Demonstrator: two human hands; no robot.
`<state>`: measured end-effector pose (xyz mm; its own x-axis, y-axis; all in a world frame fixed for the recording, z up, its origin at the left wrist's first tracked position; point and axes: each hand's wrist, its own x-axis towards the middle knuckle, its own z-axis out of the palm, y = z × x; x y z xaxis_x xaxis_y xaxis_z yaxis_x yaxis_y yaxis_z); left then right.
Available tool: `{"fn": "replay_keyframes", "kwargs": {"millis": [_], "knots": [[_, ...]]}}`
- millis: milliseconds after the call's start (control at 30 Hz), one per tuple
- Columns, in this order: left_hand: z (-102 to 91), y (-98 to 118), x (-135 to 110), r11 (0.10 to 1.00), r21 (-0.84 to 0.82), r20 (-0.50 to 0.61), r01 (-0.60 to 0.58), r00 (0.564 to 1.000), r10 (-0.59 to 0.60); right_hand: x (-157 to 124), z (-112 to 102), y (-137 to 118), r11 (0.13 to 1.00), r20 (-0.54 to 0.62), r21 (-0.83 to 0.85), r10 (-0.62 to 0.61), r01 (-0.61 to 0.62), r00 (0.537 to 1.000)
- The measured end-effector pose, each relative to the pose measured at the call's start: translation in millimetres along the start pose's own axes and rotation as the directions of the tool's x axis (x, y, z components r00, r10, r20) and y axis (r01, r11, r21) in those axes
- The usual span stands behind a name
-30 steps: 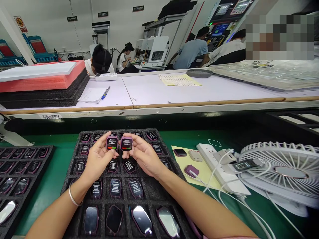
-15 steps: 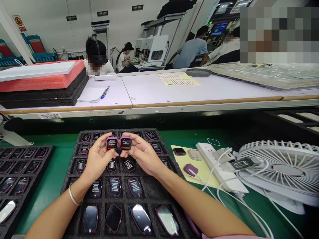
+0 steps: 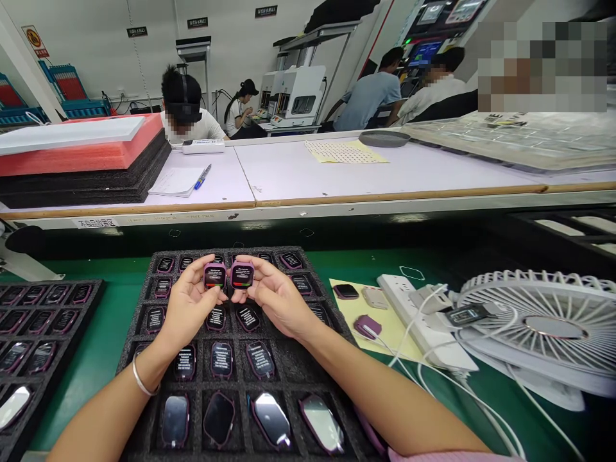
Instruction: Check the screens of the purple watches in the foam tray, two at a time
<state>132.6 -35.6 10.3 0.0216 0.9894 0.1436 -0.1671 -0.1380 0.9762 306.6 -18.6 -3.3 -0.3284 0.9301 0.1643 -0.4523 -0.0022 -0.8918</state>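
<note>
Two purple smartwatches without straps are held side by side over a black foam tray (image 3: pixel 308 378). My left hand (image 3: pixel 193 301) is closed on the left smartwatch (image 3: pixel 214 274), thumb at its lower edge. My right hand (image 3: pixel 276 294) grips the right smartwatch (image 3: pixel 242 274) by its right side and bottom. Both screens face me, lit with small white text and a coloured bar. Below, the tray's compartments hold several more watches, such as a watch (image 3: pixel 222 359) showing text and a dark-screened watch (image 3: pixel 219 419). My forearms hide part of the tray.
A second watch tray (image 3: pixel 48 333) lies at the left. To the right are a yellow sheet (image 3: pixel 404 340) with small devices, a white power strip (image 3: pixel 409 314) with cables and a white fan (image 3: pixel 548 327). A raised shelf (image 3: pixel 289 176) runs across; people sit beyond it.
Both hands keep nearly the same place with the watches. A green part now shows in the bar on the right watch's screen. A person behind the shelf has shifted slightly.
</note>
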Motion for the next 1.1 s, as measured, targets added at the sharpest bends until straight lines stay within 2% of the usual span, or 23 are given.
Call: {"fn": "replay_keyframes", "kwargs": {"millis": [367,567,733,933,1100], "knots": [[2.0,0.6,0.1,1.000,-0.005,-0.009,-0.028,1.000,0.028,0.1,0.4,2.6,0.999,0.013,-0.039,-0.010,0.010,1.000],[1.4,1.0,-3.8,1.000,-0.025,0.045,0.005,0.999,-0.004,-0.5,1.5,0.9,1.000,-0.021,-0.016,-0.013,0.012,1.000],[0.7,1.5,-5.3,0.999,-0.026,0.045,0.039,0.998,-0.037,-0.3,1.6,1.4,0.998,-0.067,-0.055,-0.004,0.001,0.998],[2.5,2.8,-5.1,0.997,-0.032,0.041,0.064,0.997,-0.063,0.9,-0.6,3.7,0.995,-0.060,-0.103,-0.023,0.017,0.998],[2.3,2.4,-5.0,0.996,-0.059,0.037,0.064,0.997,-0.062,0.0,0.6,2.9,0.997,-0.043,-0.078,-0.029,0.026,0.999]]}}
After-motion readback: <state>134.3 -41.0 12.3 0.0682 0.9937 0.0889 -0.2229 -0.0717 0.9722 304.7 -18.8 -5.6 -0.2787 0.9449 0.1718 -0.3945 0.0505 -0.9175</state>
